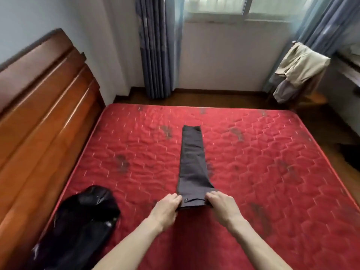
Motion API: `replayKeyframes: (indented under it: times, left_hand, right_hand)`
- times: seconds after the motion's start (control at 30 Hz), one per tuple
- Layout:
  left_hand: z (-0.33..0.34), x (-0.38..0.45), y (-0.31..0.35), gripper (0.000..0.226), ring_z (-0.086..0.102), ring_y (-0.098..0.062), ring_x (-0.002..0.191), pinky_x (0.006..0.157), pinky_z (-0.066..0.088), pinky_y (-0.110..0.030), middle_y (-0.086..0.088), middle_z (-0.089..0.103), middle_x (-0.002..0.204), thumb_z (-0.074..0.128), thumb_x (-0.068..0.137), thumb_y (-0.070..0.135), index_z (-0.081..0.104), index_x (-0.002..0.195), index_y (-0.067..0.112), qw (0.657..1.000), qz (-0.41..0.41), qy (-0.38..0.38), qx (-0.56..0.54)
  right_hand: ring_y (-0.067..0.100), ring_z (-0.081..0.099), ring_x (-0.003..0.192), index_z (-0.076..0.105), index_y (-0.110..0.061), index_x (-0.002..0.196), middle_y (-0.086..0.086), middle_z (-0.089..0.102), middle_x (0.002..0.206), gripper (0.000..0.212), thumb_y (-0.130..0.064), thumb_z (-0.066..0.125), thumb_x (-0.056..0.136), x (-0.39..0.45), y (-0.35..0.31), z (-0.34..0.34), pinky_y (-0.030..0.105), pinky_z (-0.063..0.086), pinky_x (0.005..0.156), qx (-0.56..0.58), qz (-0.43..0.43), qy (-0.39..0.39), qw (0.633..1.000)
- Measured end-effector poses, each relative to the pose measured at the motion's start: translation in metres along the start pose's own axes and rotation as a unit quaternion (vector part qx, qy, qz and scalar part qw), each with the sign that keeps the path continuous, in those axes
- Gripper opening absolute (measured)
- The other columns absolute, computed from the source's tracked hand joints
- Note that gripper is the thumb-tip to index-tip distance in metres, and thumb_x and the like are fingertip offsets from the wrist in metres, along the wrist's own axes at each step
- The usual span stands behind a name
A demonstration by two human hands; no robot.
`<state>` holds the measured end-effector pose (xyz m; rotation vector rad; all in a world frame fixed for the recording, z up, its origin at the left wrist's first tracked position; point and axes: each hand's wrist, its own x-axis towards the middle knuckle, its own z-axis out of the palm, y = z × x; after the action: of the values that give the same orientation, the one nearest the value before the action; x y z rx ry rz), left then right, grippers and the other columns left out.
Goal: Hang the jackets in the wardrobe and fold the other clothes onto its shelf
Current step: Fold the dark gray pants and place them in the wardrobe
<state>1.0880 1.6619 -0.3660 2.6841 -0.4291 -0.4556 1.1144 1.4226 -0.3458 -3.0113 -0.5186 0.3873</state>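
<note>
At the far left the wooden headboard (42, 106) runs along the side of the bed. Near it, at the near left corner of the red mattress (272, 172), lies a shiny black jacket (81, 227), crumpled and well apart from my hands. In the middle of the mattress the dark grey trousers (191, 160) lie folded lengthwise into one narrow strip, reaching away from me toward the window (241, 6). My left hand (167, 208) grips the left side of the near end of the trousers, fingers curled over the edge, and my right hand (222, 204) grips the right side the same way; the two hands stay apart with the cloth between them. Beyond the bed, blue curtains (155, 55) hang at both sides of the window. At the far right, beige clothes (300, 69) hang draped over something I cannot make out, near the curtain. Something dark lies on the floor (214, 98) at the right edge.
</note>
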Motion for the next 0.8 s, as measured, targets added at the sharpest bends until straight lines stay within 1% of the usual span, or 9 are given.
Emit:
replayKeyframes:
  times: [0.03,0.13,0.2,0.37,0.4,0.5,0.67,0.73,0.8]
  left_hand:
    - [0.027,-0.008,-0.005,0.037,0.052,-0.030,0.119,0.097,0.046,-0.043,-0.007,0.056,0.125,0.052,0.087,0.002,0.055,0.123,0.011,1.000,-0.005,-0.023,0.003]
    - [0.095,-0.031,-0.016,0.038,0.054,-0.034,0.118,0.093,0.046,-0.047,-0.009,0.055,0.124,0.052,0.086,0.001,0.053,0.123,0.010,0.996,0.001,-0.088,0.027]
    - [0.130,-0.043,-0.020,0.039,0.053,-0.036,0.118,0.093,0.046,-0.050,-0.011,0.054,0.127,0.052,0.087,0.001,0.052,0.125,0.009,0.989,0.012,-0.136,0.050]
    - [0.200,-0.066,-0.031,0.030,0.051,-0.034,0.122,0.095,0.046,-0.050,-0.011,0.052,0.126,0.051,0.093,0.006,0.050,0.122,0.010,0.972,0.021,-0.230,0.053]
    - [0.211,-0.068,-0.033,0.028,0.052,-0.034,0.122,0.095,0.046,-0.049,-0.011,0.053,0.127,0.053,0.095,0.012,0.051,0.122,0.010,0.968,0.026,-0.242,0.052]
    - [0.240,-0.071,-0.038,0.032,0.056,-0.033,0.120,0.095,0.046,-0.046,-0.012,0.058,0.126,0.057,0.100,0.032,0.053,0.123,0.011,0.959,0.039,-0.275,0.059]
    - [0.285,-0.068,-0.052,0.031,0.056,-0.031,0.118,0.092,0.049,-0.047,-0.009,0.057,0.124,0.041,0.107,0.037,0.054,0.124,0.015,0.970,0.014,-0.233,0.068]
    - [0.306,-0.062,-0.058,0.037,0.058,-0.029,0.115,0.092,0.052,-0.044,-0.006,0.059,0.122,0.034,0.105,0.037,0.058,0.124,0.016,0.986,0.015,-0.162,0.046]
    - [0.328,-0.051,-0.065,0.040,0.063,-0.027,0.113,0.093,0.055,-0.041,-0.004,0.064,0.122,0.038,0.100,0.035,0.063,0.124,0.016,0.996,0.022,-0.082,0.022]
  right_hand:
    - [0.024,0.067,0.096,0.060,-0.024,0.096,-0.003,0.066,0.096,0.012,-0.023,0.067,0.085,-0.010,-0.002,0.029,0.040,0.051,0.065,0.001,-0.006,-0.015,1.000]
    - [0.013,0.064,0.069,0.050,-0.029,0.077,-0.010,0.055,0.073,0.050,-0.035,0.089,0.047,-0.042,-0.006,0.112,0.031,0.044,0.041,0.013,-0.041,-0.059,0.997]
    - [0.009,0.061,0.067,0.047,-0.030,0.077,-0.013,0.052,0.073,0.057,-0.044,0.090,0.043,-0.060,-0.007,0.160,0.028,0.042,0.039,0.016,-0.039,-0.090,0.995]
    - [0.025,0.064,0.096,0.052,-0.023,0.096,-0.004,0.058,0.095,0.028,-0.035,0.070,0.079,-0.099,-0.014,0.249,0.043,0.055,0.062,0.040,-0.072,-0.140,0.987]
    - [0.027,0.062,0.102,0.054,-0.021,0.102,-0.001,0.058,0.102,0.028,-0.040,0.063,0.083,-0.103,-0.016,0.258,0.045,0.055,0.071,0.042,-0.078,-0.165,0.982]
    - [0.026,0.055,0.110,0.056,-0.019,0.113,0.003,0.058,0.114,0.061,-0.069,0.037,0.085,-0.113,-0.019,0.280,0.045,0.049,0.086,0.048,-0.083,-0.226,0.969]
    - [0.021,0.065,0.082,0.060,-0.025,0.088,-0.005,0.058,0.089,0.043,-0.057,0.034,0.102,-0.118,-0.018,0.338,0.037,0.053,0.060,0.058,-0.047,-0.050,0.996]
    - [0.022,0.068,0.091,0.066,-0.023,0.098,-0.003,0.064,0.102,0.038,-0.048,0.038,0.103,-0.106,-0.015,0.355,0.036,0.057,0.067,0.076,-0.029,-0.005,0.997]
    - [0.026,0.066,0.118,0.070,-0.015,0.118,0.005,0.066,0.128,0.041,-0.040,0.040,0.104,-0.088,-0.015,0.370,0.039,0.058,0.088,0.089,-0.008,0.030,0.996]
